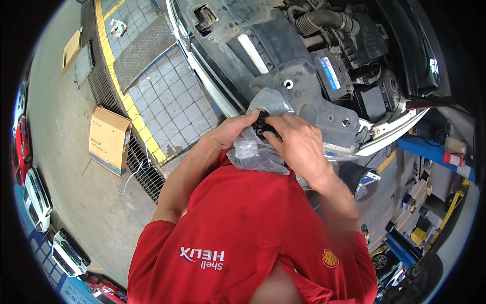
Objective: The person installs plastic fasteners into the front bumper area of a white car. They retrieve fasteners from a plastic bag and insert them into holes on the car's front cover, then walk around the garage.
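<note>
A small black part [261,126] sits between my two hands within a crumpled clear plastic bag [253,154], just in front of the car's front edge. My left hand [231,130] grips the part and bag from the left, thumb on top. My right hand [298,147] is curled over the part from the right, fingertips on it. The underside of both grips is hidden.
An open engine bay [336,45] with a grey plastic cover [314,114] spans the top. A cardboard box [109,139] lies by a floor grate [140,169] at left. A dark bucket [359,177] and blue lift equipment [422,148] are at right. Parked cars line the far left.
</note>
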Demonstrator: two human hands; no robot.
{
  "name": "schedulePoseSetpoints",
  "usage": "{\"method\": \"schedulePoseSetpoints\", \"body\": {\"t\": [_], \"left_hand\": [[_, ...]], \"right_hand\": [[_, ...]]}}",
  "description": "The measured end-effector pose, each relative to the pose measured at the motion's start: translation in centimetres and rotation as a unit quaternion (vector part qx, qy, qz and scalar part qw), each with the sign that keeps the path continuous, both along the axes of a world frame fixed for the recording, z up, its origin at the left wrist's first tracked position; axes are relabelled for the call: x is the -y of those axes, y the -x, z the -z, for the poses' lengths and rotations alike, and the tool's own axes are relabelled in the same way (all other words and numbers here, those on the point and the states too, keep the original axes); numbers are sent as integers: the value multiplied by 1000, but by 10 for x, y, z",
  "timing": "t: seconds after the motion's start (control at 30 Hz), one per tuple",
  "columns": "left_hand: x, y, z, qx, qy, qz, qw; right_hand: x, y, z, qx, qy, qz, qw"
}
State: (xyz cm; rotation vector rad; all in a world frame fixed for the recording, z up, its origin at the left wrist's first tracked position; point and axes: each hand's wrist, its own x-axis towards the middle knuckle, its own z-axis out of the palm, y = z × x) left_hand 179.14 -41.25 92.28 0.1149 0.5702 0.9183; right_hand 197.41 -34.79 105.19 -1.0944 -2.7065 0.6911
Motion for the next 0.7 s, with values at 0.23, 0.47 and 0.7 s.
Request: {"method": "schedulePoseSetpoints", "body": {"t": [0.23, 0.47, 0.7], "left_hand": [[10, 4, -7, -21, 11, 1, 1000], [15, 6, -11, -67, 52, 12, 996], [10, 8, -17, -92, 63, 17, 994]], "right_hand": [[6, 7, 0, 4, 19, 8, 1000], [9, 13, 4, 35, 11, -19, 999], [7, 11, 7, 13, 15, -6, 1000]]}}
